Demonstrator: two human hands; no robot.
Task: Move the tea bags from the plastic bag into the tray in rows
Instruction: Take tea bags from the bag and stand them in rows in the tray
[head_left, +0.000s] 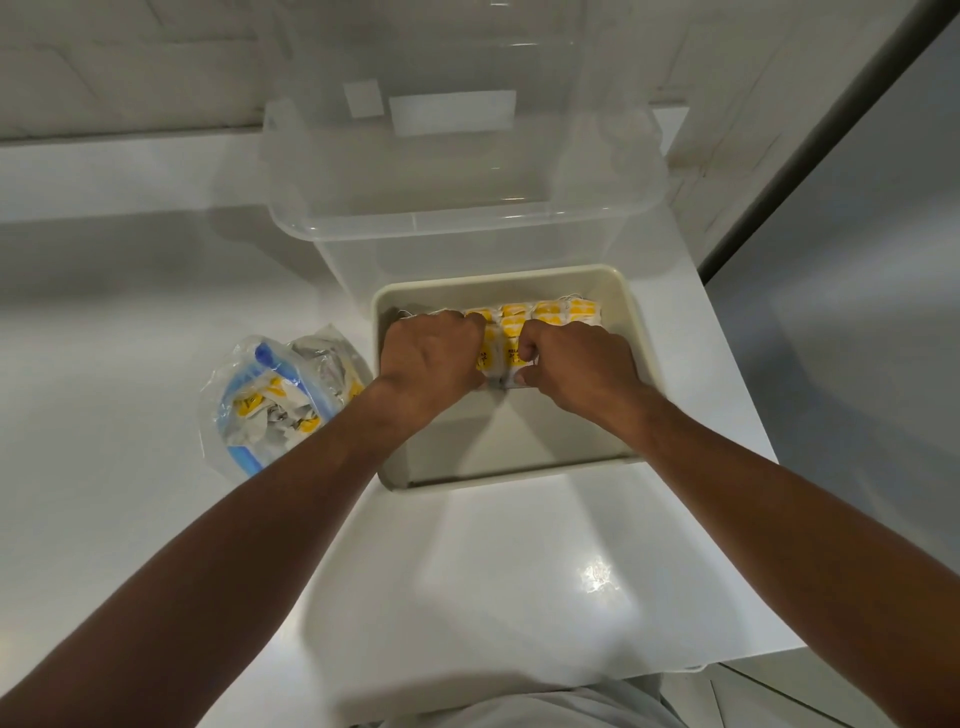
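A cream tray (636, 332) sits on the white counter. Yellow-and-white tea bags (550, 313) stand in a row along its far wall. Both hands are inside the tray. My left hand (431, 358) has its fingers curled onto tea bags at the left of the row. My right hand (576, 364) pinches a tea bag (511, 358) in the middle. The tray's near half is bare. A clear plastic bag (275, 400) with a blue zip strip lies left of the tray, with more tea bags inside.
A large clear plastic storage box (467, 218) stands right behind the tray. The counter's right edge (748, 415) runs close to the tray, with a grey floor beyond. A tiled wall rises behind the counter.
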